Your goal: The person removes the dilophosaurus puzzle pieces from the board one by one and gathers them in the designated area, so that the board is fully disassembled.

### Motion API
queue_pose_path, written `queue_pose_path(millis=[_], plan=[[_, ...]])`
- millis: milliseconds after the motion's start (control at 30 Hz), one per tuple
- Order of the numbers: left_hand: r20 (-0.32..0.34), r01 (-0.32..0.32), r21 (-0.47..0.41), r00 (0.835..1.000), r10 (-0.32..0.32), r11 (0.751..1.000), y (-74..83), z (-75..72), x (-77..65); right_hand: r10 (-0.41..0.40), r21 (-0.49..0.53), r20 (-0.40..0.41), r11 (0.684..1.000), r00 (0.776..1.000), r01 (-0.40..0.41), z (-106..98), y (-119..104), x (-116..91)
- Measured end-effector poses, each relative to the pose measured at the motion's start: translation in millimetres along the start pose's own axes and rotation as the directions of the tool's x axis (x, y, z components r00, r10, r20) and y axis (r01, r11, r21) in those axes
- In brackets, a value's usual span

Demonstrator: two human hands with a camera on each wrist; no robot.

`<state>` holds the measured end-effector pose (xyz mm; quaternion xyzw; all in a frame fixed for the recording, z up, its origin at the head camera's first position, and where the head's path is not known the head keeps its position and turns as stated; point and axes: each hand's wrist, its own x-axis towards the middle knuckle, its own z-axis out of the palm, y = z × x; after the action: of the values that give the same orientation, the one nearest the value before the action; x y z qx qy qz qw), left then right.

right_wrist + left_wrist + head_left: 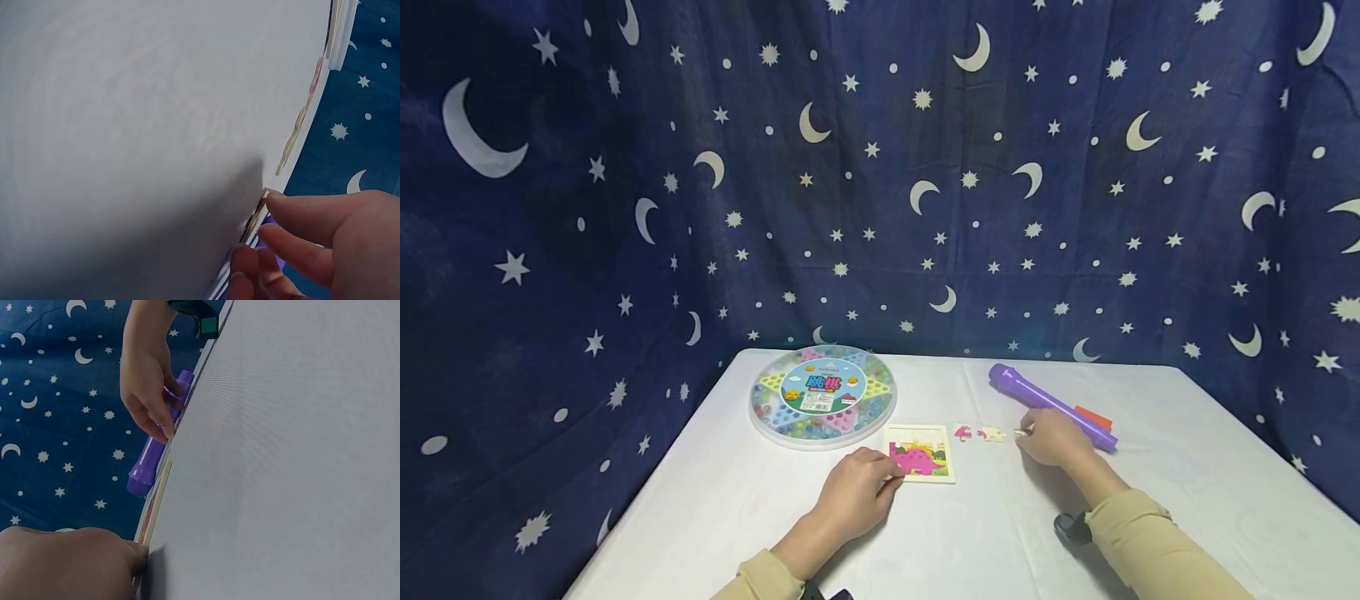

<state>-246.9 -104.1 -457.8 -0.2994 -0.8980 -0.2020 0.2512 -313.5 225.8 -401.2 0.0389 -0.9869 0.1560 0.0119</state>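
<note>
A small jigsaw tray (950, 457) with a cream rim and a pink dinosaur picture (917, 461) lies flat on the table. My left hand (859, 493) holds the tray at its lower left edge, fingertips over the rim. Just right of the tray lie two loose jigsaw pieces, one with pink (962, 432) and one mostly pale (992, 434). Beyond them, my right hand (1051, 437) pinches another jigsaw piece (1021, 432) between thumb and fingers. In the right wrist view that piece (255, 215) shows edge-on, low over the tabletop.
A round, clear-lidded Chinese checkers box (823, 392) stands behind the tray on the left. Close behind my right hand lie a purple toy microphone (1030, 392) and an orange-red block (1094, 417). A dark blue curtain (880, 167) with moons and stars hangs behind the white table (977, 533).
</note>
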Motion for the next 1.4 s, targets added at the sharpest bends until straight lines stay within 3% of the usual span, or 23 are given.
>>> queue_pose_path(millis=[400, 800, 967, 1400], plan=[[0.029, 0.014, -0.006, 0.999, -0.014, 1.000, 1.5, 2.6, -2.1, -0.026, 0.100, -0.008, 0.995, 1.000, 0.027, 8, -13, 0], [0.025, 0.011, -0.003, 1.000, -0.011, 1.000, 1.5, -0.2, 0.9, -0.126, 0.243, 0.007, 0.963, 0.992, 0.120, 5, -45, 5], [0.021, 0.002, -0.002, 1.000, -0.002, 1.000, 2.0, -1.2, 1.7, -0.122, 0.282, 0.031, 0.953, 0.992, 0.108, 7, -53, 5], [0.040, 0.014, 0.001, 0.999, -0.015, 1.000, 1.4, -2.2, 1.8, -0.194, 0.292, 0.009, 0.939, 0.981, 0.183, 11, -74, 4]])
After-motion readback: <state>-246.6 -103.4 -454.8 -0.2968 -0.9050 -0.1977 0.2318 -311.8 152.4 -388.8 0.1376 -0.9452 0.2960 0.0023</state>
